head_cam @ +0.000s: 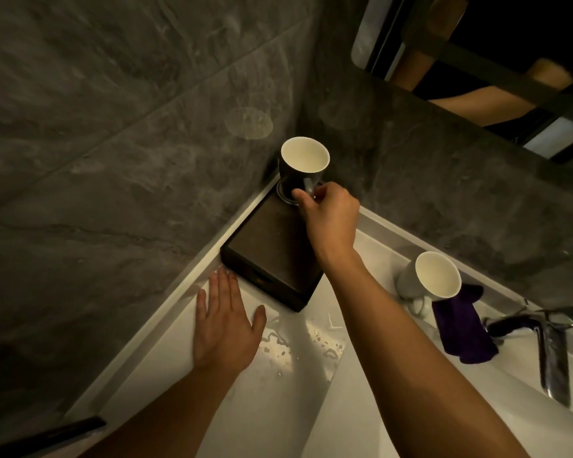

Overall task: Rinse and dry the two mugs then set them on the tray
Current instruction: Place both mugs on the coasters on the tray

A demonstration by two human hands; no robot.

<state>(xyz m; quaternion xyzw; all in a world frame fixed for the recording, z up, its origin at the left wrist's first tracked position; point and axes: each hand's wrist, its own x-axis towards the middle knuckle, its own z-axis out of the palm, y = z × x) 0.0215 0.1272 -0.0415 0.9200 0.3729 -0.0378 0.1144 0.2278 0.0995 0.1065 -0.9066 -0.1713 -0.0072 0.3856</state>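
Head view: left forearm [166, 408] and right forearm [411, 342] come in from the near edge over a white counter [278, 408]. Left hand [227, 322] lies flat on the counter, fingers straight and spread, holding nothing, fingertips just beside the near corner of the tray [272, 256]. Water drops [278, 342] sit on the counter just right of that hand. The tray is dark and rectangular, pushed into the far left corner against the grey stone wall [113, 127]. Right hand [328, 216] reaches across the tray, thumb and fingers pinching the handle of the dark mug [303, 166]. That mug is upright, white inside, at the tray's far end over a ringed coaster [283, 195]; cannot tell if it is touching down. The 2nd mug, the white mug [427, 276], stands off the tray, on the counter at right, well apart from the dark one. Purple cloth [460, 328] lies just beside it on the near side. Chrome tap [549, 352] at far right. Mirror [510, 61] up top right.
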